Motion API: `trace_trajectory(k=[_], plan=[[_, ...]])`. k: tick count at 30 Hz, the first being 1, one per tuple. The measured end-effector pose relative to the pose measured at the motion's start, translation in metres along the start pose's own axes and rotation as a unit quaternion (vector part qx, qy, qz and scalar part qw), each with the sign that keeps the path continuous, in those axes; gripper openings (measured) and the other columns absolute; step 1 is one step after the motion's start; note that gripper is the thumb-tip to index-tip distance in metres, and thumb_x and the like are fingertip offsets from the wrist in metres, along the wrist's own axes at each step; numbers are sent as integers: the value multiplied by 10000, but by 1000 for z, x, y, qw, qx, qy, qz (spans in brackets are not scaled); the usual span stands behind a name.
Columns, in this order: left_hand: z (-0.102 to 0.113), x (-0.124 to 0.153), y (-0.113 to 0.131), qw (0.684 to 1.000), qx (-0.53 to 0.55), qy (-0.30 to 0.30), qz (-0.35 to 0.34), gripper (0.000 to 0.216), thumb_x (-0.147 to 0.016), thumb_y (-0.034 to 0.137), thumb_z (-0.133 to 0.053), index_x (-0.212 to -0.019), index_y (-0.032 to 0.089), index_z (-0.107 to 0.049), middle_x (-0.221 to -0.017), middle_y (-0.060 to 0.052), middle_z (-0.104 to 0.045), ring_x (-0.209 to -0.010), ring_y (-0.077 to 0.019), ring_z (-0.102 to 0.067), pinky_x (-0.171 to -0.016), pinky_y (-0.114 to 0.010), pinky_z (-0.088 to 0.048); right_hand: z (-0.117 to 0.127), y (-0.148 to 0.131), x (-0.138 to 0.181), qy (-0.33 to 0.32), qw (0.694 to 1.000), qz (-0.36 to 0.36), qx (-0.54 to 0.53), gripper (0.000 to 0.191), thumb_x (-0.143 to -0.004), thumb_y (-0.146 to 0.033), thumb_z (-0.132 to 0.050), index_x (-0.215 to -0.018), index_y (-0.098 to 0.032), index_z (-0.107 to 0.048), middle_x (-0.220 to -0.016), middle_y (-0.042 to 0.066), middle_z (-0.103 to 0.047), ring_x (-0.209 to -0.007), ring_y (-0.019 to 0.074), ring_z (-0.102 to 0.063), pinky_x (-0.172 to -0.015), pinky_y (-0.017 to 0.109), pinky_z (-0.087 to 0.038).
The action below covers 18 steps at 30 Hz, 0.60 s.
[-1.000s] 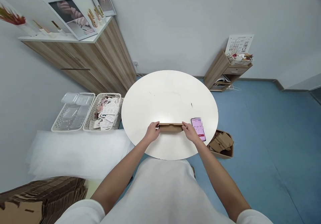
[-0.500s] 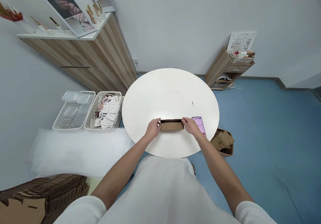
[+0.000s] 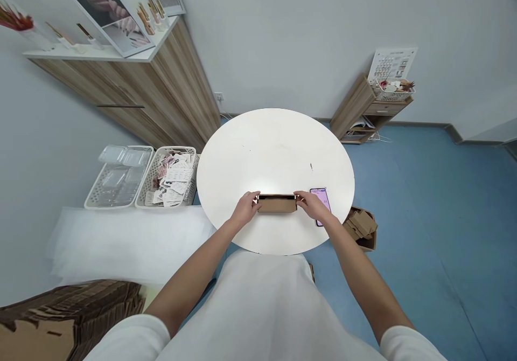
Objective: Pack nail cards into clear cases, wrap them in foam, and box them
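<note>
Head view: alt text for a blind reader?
A person's left hand and right hand hold a brown cardboard box by its ends at a round white table. A phone lies beside the right hand; a white basket of printed cards stands left.

A framed picture (image 3: 110,20) stands on a wood-grain cabinet (image 3: 183,81) — rightward, a white basket (image 3: 388,96) tops a drawer unit (image 3: 352,109).

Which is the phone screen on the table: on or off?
On: the phone shows a lit pink screen with dark characters, partly hidden behind the right hand.
</note>
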<state>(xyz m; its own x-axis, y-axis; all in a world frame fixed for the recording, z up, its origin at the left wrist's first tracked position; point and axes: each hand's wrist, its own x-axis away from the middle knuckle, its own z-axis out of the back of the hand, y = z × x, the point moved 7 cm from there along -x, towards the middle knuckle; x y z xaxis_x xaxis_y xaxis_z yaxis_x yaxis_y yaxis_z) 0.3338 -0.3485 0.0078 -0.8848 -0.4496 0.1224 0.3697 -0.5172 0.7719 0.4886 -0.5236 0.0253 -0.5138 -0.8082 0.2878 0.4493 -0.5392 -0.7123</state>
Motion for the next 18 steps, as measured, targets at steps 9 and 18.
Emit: trace_trajectory(k=[9, 18], plan=[[1, 7, 1, 997, 51, -65, -7, 402, -767, 374, -512, -1143, 234, -524, -1050, -58, -511, -743, -133, -575, -749, -297, -472, -7, 1, 13, 49, 997, 53, 25, 386, -791, -224, -455, -1162, -304, -524, -1074, 48, -574, -909, 214, -554, -810, 378, -433], [-13, 19, -25, 936, 240, -121, 230, 490, -752, 562, -447, -1035, 188, -590, -1050, -86, -580, -728, -142, -599, -642, -263, -493, -17, 22, 15, 60, 966, -92, -235, 355, -781, -427, -475, -1049, -230, -598, -1048, 58, -598, -821, 169, -585, -672, 313, -499]])
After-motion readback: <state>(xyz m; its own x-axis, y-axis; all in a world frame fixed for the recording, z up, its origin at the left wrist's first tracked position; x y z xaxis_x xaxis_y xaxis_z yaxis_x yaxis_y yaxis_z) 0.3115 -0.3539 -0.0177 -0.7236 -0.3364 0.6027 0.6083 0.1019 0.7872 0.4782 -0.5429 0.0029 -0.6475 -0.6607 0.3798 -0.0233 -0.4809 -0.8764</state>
